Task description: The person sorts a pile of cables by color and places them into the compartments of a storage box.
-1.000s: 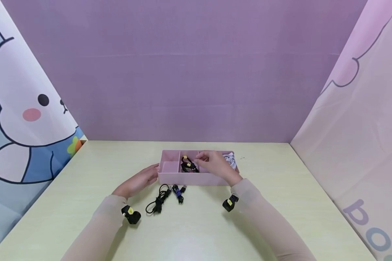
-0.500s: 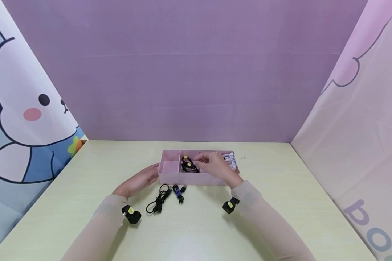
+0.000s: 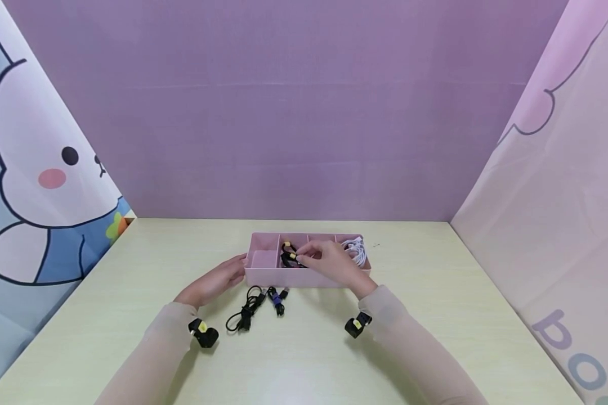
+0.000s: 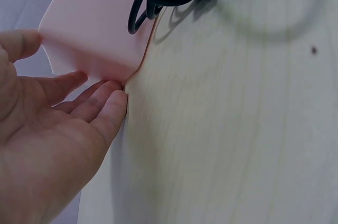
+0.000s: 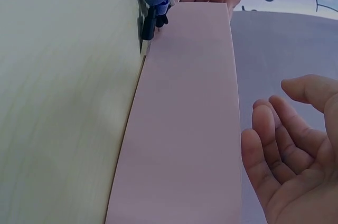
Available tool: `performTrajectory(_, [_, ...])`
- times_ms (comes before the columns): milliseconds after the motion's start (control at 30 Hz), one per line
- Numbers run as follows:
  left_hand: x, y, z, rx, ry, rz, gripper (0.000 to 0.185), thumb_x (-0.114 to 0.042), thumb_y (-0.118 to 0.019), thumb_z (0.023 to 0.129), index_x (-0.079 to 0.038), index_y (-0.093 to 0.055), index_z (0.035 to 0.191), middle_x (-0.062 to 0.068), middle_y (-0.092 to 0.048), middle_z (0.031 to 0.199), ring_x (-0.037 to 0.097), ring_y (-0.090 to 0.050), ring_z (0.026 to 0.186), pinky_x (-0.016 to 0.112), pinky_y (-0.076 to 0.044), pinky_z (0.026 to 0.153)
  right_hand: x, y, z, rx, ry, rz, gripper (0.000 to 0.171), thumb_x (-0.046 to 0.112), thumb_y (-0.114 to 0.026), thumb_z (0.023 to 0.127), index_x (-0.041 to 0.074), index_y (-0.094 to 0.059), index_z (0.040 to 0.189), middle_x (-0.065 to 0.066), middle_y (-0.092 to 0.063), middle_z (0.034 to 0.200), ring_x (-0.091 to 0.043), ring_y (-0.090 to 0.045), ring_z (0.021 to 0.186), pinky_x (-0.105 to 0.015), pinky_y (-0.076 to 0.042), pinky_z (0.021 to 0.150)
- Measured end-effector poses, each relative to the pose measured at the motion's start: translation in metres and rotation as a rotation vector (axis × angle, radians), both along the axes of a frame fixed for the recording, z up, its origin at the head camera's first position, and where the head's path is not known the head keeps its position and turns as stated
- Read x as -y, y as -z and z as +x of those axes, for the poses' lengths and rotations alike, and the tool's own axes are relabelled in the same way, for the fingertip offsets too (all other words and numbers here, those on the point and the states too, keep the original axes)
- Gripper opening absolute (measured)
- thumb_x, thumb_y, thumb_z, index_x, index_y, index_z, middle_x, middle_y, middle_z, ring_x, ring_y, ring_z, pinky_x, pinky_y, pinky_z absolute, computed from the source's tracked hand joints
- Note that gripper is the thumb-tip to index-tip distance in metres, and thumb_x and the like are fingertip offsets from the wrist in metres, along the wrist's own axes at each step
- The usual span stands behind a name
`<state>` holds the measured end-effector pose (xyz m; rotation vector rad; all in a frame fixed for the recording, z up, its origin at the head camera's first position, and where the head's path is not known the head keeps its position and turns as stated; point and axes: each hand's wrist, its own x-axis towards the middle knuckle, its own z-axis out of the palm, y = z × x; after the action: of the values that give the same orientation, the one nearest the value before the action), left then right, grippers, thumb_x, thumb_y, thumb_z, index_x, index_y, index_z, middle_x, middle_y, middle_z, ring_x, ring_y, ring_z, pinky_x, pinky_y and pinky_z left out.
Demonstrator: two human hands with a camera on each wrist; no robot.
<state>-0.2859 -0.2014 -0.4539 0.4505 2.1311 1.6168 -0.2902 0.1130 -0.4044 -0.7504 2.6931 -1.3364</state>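
A pink divided box (image 3: pixel 306 277) stands on the table, its left end touched by my left hand (image 3: pixel 218 280). In the left wrist view, the thumb is at the box's upper edge and the other fingers (image 4: pixel 108 110) lie lower on the end wall. My right hand (image 3: pixel 331 263) is over the box, fingertips close to a black cable (image 3: pixel 290 259) with yellow bands in the second compartment. The right wrist view has its thumb and fingers (image 5: pixel 252 150) apart, with nothing visible between them. A coiled white cable (image 3: pixel 356 251) lies in the rightmost compartment.
In front of the box lie a bundled black cable (image 3: pixel 248 309) and a shorter black cable with a purple band (image 3: pixel 277 301). Purple cloth (image 3: pixel 304 112) rises behind the table (image 3: pixel 304 360), with printed cloths at both sides.
My right hand has shifted slightly left and toward me, closer to the yellow-banded black cable. More of the white cable shows. My left hand stays at the box's end.
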Motion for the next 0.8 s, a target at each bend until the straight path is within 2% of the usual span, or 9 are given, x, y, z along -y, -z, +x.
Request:
performTrajectory(200, [0.001,0.001,-0.001,0.004,-0.007,0.001,0.062,-0.037,-0.027,0.112,-0.001,-0.010,0.160,0.019,-0.023,0.162,0.036,-0.024,0.148,0.044,-0.022,0.121,0.003,-0.002,0.005,-0.009,-0.036,0.007,0.021,0.024,-0.070,0.096,0.010,-0.074,0.112,0.008,-0.069,0.095,-0.013,-0.063,0.085,-0.030,-0.056,0.076])
performTrajectory(400, [0.002,0.001,-0.002,0.011,-0.012,-0.004,0.062,-0.037,-0.027,0.112,-0.002,-0.011,0.160,0.018,-0.024,0.162,0.035,-0.025,0.148,0.043,-0.023,0.121,0.007,-0.001,0.009,-0.013,-0.054,0.015,0.018,0.026,-0.070,0.096,0.013,-0.075,0.108,0.009,-0.069,0.092,-0.011,-0.062,0.083,-0.028,-0.056,0.074])
performTrajectory(600, [0.001,0.001,-0.002,-0.001,-0.004,0.008,0.063,-0.038,-0.027,0.112,0.000,-0.010,0.159,0.021,-0.022,0.162,0.037,-0.023,0.148,0.045,-0.022,0.121,0.014,0.000,0.014,-0.037,-0.109,0.019,0.015,0.019,-0.071,0.095,0.009,-0.075,0.107,0.007,-0.069,0.089,-0.010,-0.063,0.080,-0.025,-0.058,0.072])
performTrajectory(800, [0.000,0.002,-0.002,-0.004,-0.004,0.008,0.062,-0.037,-0.027,0.112,0.000,-0.012,0.159,0.021,-0.022,0.162,0.037,-0.023,0.148,0.046,-0.021,0.121,0.017,0.004,0.016,-0.077,-0.119,0.040,0.010,0.017,-0.072,0.093,0.013,-0.075,0.103,0.009,-0.070,0.087,-0.007,-0.063,0.078,-0.022,-0.057,0.072])
